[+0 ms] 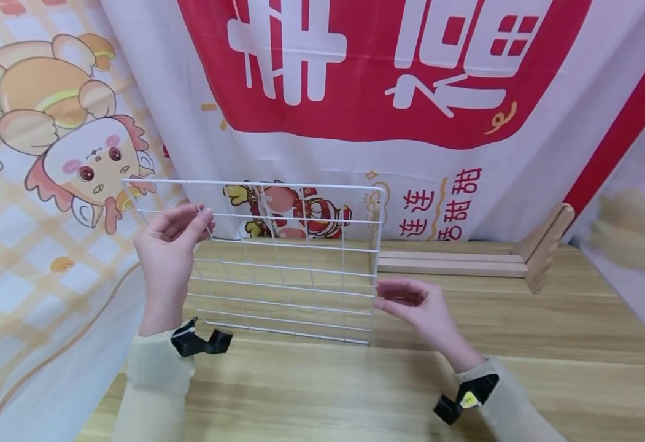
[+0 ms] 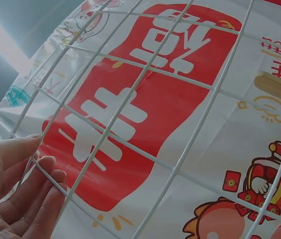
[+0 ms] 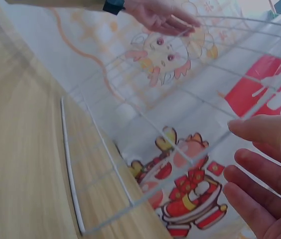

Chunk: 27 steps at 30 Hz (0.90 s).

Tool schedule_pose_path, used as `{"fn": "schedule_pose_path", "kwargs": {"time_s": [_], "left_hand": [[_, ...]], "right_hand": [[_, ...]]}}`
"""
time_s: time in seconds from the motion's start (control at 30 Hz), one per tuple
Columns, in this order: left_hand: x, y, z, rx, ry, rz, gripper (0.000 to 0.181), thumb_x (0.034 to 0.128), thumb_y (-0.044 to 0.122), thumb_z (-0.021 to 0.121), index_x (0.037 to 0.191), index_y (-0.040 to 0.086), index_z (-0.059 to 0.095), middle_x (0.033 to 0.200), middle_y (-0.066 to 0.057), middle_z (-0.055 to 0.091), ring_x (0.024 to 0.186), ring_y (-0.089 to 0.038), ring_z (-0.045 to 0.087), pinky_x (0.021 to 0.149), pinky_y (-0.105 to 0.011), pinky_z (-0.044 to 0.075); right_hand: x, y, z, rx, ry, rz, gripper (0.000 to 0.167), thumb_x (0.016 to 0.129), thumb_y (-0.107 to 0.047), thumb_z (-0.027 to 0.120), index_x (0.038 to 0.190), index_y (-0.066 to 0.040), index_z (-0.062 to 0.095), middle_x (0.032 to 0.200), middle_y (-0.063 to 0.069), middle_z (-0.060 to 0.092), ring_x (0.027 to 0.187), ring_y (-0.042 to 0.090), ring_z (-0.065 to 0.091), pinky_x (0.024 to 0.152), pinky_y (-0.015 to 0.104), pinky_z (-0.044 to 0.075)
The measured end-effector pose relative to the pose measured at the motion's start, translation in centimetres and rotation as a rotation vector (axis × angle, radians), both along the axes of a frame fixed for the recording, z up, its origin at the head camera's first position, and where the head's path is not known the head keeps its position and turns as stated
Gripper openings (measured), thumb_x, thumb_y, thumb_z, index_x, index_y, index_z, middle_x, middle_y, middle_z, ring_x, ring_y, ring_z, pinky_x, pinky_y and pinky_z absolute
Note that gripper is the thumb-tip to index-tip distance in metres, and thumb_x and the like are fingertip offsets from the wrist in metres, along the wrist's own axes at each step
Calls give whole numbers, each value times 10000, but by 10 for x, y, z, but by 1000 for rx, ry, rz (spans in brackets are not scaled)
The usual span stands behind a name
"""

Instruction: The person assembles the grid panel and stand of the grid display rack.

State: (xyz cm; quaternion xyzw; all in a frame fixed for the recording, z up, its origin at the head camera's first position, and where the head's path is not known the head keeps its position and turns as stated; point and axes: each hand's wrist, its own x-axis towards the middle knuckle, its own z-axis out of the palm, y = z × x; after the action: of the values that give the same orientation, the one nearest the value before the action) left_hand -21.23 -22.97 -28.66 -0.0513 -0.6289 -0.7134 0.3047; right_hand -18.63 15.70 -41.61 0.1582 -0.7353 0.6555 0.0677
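My left hand (image 1: 169, 248) is pinching the left part of the white wire grid (image 1: 283, 267), while my right hand (image 1: 418, 305) is hovering at its right edge, thumb and fingers apart. Above the tabletop (image 1: 300, 387) the grid is tilting, so I'm reckoning it's needing light, even support from both sides; whether its lower edge is resting on wood, or my right thumb is touching wire, I'm struggling to tell.
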Motion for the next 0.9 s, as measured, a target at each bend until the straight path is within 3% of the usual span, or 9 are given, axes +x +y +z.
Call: {"fn": "schedule_pose_path", "kwargs": {"time_s": [0.13,0.37,0.67,0.9], "left_hand": [[-1,-2,1,-5,-8,-4,296,837,123,852,1050,-48,738,1003,-127,750,807,-199,733,729,-237,602],[-6,-1,2,-51,-21,-4,310,843,161,848,1061,-28,735,1010,-125,747,824,-205,730,742,-234,599],[-6,1,2,-65,-26,4,302,849,170,844,1059,-19,736,1011,-121,746,833,-200,730,755,-235,598],[-7,1,2,-59,-9,-4,292,850,152,843,1053,-26,732,1003,-123,747,815,-192,730,729,-222,596]], "right_hand": [[-6,19,-6,62,-32,-14,412,831,-92,861,1203,4,711,1175,136,721,1060,197,698,927,304,556],[-14,56,-17,194,-75,-100,505,862,-249,852,1286,-34,679,1280,100,684,1220,323,612,1001,295,506],[-22,102,-32,285,-128,-205,557,920,-324,792,1368,-42,619,1370,143,622,1275,328,564,938,109,457],[-23,123,-35,306,-152,-272,601,928,-395,769,1396,-57,603,1384,150,610,1282,332,548,901,72,441]]}}
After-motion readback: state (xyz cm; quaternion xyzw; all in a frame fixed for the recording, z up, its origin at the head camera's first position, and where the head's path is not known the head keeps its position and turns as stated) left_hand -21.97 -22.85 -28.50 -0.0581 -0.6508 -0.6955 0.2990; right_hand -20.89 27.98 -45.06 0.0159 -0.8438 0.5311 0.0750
